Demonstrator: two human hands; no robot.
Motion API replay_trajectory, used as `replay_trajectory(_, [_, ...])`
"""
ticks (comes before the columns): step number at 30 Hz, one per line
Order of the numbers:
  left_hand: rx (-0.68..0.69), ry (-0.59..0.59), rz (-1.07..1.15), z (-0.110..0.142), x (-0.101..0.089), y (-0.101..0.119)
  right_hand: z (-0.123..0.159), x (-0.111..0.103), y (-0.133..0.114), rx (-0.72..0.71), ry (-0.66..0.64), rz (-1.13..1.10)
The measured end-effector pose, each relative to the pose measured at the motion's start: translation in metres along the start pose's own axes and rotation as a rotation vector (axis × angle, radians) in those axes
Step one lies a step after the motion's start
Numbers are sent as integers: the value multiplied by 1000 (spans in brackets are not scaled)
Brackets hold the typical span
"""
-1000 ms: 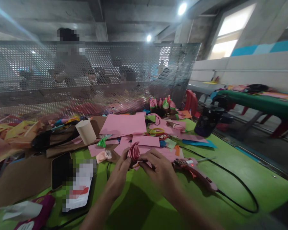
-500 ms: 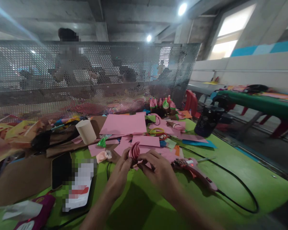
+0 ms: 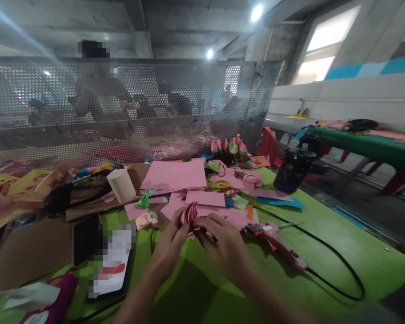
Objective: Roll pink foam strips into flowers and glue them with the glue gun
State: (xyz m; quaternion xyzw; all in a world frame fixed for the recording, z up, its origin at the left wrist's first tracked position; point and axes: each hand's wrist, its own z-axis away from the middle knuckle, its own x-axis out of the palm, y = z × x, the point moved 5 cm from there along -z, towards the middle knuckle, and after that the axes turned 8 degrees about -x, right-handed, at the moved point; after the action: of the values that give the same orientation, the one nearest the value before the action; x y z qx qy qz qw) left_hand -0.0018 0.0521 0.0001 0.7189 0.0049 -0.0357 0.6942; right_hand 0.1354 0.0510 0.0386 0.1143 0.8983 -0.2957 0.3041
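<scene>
A pink swirl of pleated foam or paper [image 3: 189, 213], shaped like piped frosting, is held above the green table. My left hand [image 3: 170, 240] is closed around its left side, thumb in front. From the right, my right hand [image 3: 222, 238] has its fingers bent and pinched at the swirl's lower edge; its fingertips partly hide the base. Beyond the hands lie pink sheets [image 3: 175, 174]. A pink glue gun [image 3: 283, 247] with a lit red light rests to the right of my right hand. Finished-looking pink and green swirls [image 3: 232, 146] stand at the back.
On the left are a lit phone [image 3: 113, 265], a dark phone [image 3: 86, 240], a tissue pack [image 3: 54, 299] and a white roll [image 3: 121, 186]. Scissors [image 3: 221, 184] lie among the sheets. A dark tumbler [image 3: 294, 168] stands right, and the glue gun's cord [image 3: 353, 272] loops there. A perforated screen [image 3: 175, 103] rises behind.
The pink swirl has tilted slightly to the right and sits a touch lower in my left hand. My right fingers have shifted only slightly at its base.
</scene>
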Motion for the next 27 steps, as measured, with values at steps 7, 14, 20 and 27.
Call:
replay_trajectory(7, [-8, 1, -87, -1, 0, 2, 0, 1, 3, -65, 3, 35])
replay_trajectory(14, [-12, -8, -97, 0, -1, 1, -1, 0, 2, -21, 4, -67])
replay_trajectory(20, [-18, 11, -110, 1, -2, 1, -4, -4, 2, 23, 67, -127])
replay_trajectory(27, [22, -2, -111, 1, 1, 4, -1, 0, -1, -84, 100, 75])
